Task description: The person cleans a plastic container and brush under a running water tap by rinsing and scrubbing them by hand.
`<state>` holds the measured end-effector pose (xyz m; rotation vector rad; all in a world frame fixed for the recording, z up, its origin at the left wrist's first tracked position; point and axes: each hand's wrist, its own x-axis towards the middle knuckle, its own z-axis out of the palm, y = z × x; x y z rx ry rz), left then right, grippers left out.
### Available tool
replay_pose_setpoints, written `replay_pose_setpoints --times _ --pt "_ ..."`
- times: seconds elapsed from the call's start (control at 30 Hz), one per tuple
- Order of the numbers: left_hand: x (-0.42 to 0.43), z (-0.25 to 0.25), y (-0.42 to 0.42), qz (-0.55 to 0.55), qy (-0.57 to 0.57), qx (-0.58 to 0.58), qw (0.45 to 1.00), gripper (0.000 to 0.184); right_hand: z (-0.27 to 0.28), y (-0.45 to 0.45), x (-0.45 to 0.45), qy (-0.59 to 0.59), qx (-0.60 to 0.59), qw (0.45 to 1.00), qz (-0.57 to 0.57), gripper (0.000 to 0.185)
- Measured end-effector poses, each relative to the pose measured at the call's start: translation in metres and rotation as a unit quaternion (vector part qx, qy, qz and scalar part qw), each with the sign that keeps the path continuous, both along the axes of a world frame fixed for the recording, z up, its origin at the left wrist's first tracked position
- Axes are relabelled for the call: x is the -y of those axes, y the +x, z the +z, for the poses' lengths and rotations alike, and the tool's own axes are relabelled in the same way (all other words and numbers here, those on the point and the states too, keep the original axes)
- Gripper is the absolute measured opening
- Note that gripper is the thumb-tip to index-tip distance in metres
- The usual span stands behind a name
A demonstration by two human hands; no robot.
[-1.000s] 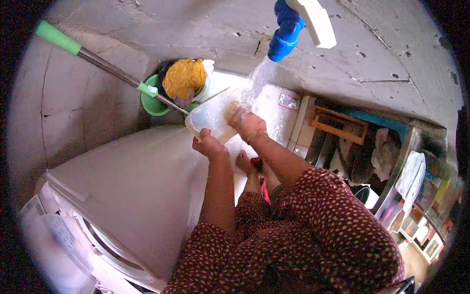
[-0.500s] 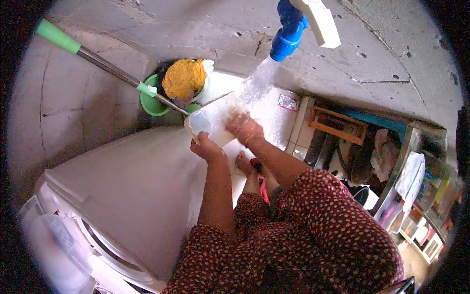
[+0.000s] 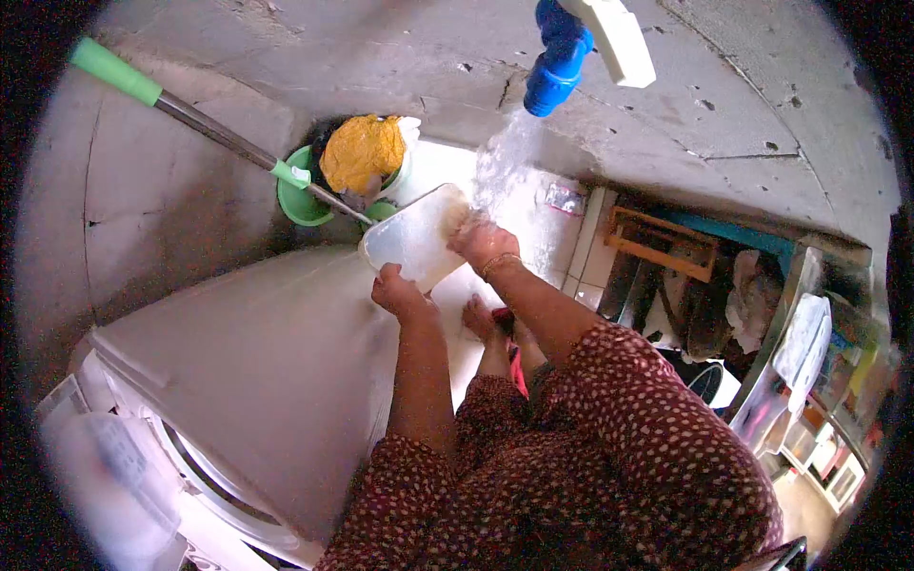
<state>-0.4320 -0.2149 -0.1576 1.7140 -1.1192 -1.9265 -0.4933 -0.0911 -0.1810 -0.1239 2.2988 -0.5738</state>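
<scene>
A translucent white plastic container [image 3: 409, 238], rectangular with rounded corners, is tilted below the blue tap [image 3: 554, 81]. My left hand [image 3: 400, 291] grips its near edge, thumb on top. At its right side is my right hand [image 3: 486, 243], wearing a thin bracelet, with fingers curled against the container. A tan, blurred patch [image 3: 454, 221] shows at those fingertips; whether it is a scrubber or part of the fingers is unclear. Water [image 3: 505, 162] pours from the tap just beyond my right hand, largely past the container's right edge.
On the left stands a white washing machine [image 3: 248, 352]. A green-and-metal mop handle [image 3: 219, 133] leans beside a green basin [image 3: 303, 190] and a bucket with a yellow bag [image 3: 362, 152]. Shelves with a wooden frame [image 3: 662, 243] are at right. Grey block walls enclose the corner.
My right hand has moved slightly right and up along the container's side. Less water splashes over the container, which stays in my left hand at nearly the same place.
</scene>
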Motion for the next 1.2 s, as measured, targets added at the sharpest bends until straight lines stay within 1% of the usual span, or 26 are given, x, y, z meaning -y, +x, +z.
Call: replay_pose_setpoints --times 0.03,0.1,0.13,0.2,0.27,0.3,0.33,0.37,0.4,0.43,0.47,0.53,0.57,0.6,0.63,0.73,0.8,0.83,0.93,0.97,1.03,1.07,1.1,1.13,1.2 --pt "-0.004 0.001 -0.001 -0.011 -0.021 -0.006 1.000 0.031 -0.015 0.002 -0.005 -0.003 -0.027 1.000 0.014 0.058" --pt "-0.007 0.002 -0.003 -0.029 -0.066 -0.019 0.997 0.037 0.000 0.005 0.002 0.013 0.028 1.000 -0.002 0.056" --pt "-0.008 -0.006 -0.001 -0.032 -0.075 0.025 0.996 0.042 0.005 0.007 0.008 0.022 0.058 0.998 -0.010 0.055" --pt "-0.008 -0.030 0.002 -0.036 -0.095 0.113 0.988 0.053 0.018 0.014 0.024 0.008 0.011 1.000 0.013 0.052" --pt "-0.005 -0.042 0.009 -0.024 -0.043 0.101 0.994 0.060 0.028 0.009 0.021 -0.006 0.089 0.996 -0.027 0.051" --pt "-0.002 -0.046 0.012 -0.019 -0.017 0.094 0.995 0.064 0.019 0.006 0.018 0.013 0.072 0.997 -0.022 0.049" --pt "0.001 -0.052 0.015 -0.052 -0.070 0.109 0.990 0.063 0.003 0.003 0.013 0.032 0.052 0.998 -0.015 0.047" --pt "0.005 -0.060 0.017 -0.084 -0.121 0.121 0.982 0.062 -0.016 0.001 -0.008 -0.006 -0.028 0.996 0.089 0.044" --pt "0.008 -0.063 0.018 -0.102 -0.150 0.121 0.976 0.062 -0.011 -0.008 -0.016 0.064 0.012 0.998 -0.022 0.042" --pt "0.012 -0.068 0.019 -0.119 -0.180 0.121 0.969 0.062 -0.016 -0.008 -0.028 0.082 -0.003 0.991 -0.105 0.040" --pt "0.014 -0.064 0.018 -0.135 -0.209 0.121 0.961 0.062 -0.011 -0.011 -0.037 0.098 0.011 0.983 -0.157 0.042" --pt "0.009 -0.058 0.016 -0.136 -0.199 0.069 0.968 0.063 -0.023 -0.009 -0.054 -0.021 0.075 0.948 -0.307 0.057" --pt "0.009 -0.060 0.017 -0.159 -0.184 0.095 0.965 0.063 -0.023 -0.013 -0.057 0.036 0.022 0.992 -0.122 0.067" --pt "0.013 -0.063 0.019 -0.182 -0.169 0.121 0.961 0.063 -0.024 -0.017 -0.061 0.098 -0.064 0.992 0.053 0.076" --pt "0.018 -0.066 0.020 -0.205 -0.155 0.147 0.955 0.062 -0.023 -0.016 -0.065 0.065 -0.008 0.996 -0.055 0.072" --pt "0.035 -0.068 0.021 -0.245 -0.094 0.141 0.954 0.060 -0.062 -0.004 -0.068 -0.035 0.017 0.974 -0.225 0.093" --pt "0.038 -0.048 0.012 -0.271 -0.014 0.119 0.955 0.059 -0.046 0.001 -0.061 -0.068 0.054 0.942 -0.325 0.106" --pt "0.038 -0.041 0.008 -0.282 0.027 0.106 0.953 0.058 -0.091 -0.001 -0.061 -0.004 0.053 0.965 -0.256 0.110" --pt "0.044 -0.047 0.015 -0.305 0.119 0.013 0.945 0.041 -0.050 -0.009 -0.055 -0.176 0.163 0.928 -0.286 0.095" --pt "0.039 -0.036 0.011 -0.266 0.125 0.059 0.954 0.041 -0.102 -0.007 -0.057 -0.159 0.237 0.903 -0.320 0.075" --pt "0.027 -0.006 -0.005 -0.186 0.133 0.152 0.961 0.041 -0.093 -0.008 -0.049 -0.170 0.244 0.910 -0.289 0.058" --pt "0.026 -0.013 -0.005 -0.200 0.101 0.132 0.966 0.051 -0.089 -0.008 -0.046 -0.175 0.247 0.913 -0.274 0.050" --pt "0.026 -0.024 -0.002 -0.213 0.070 0.112 0.968 0.061 -0.105 -0.005 -0.045 -0.135 0.153 0.977 -0.066 0.043" --pt "0.026 -0.035 0.001 -0.226 0.038 0.093 0.969 0.071 -0.141 0.002 -0.045 -0.087 0.050 0.984 0.146 0.035" --pt "0.018 -0.053 0.003 -0.243 -0.033 0.125 0.961 0.077 -0.184 0.015 -0.048 -0.046 0.007 0.954 0.295 0.021"
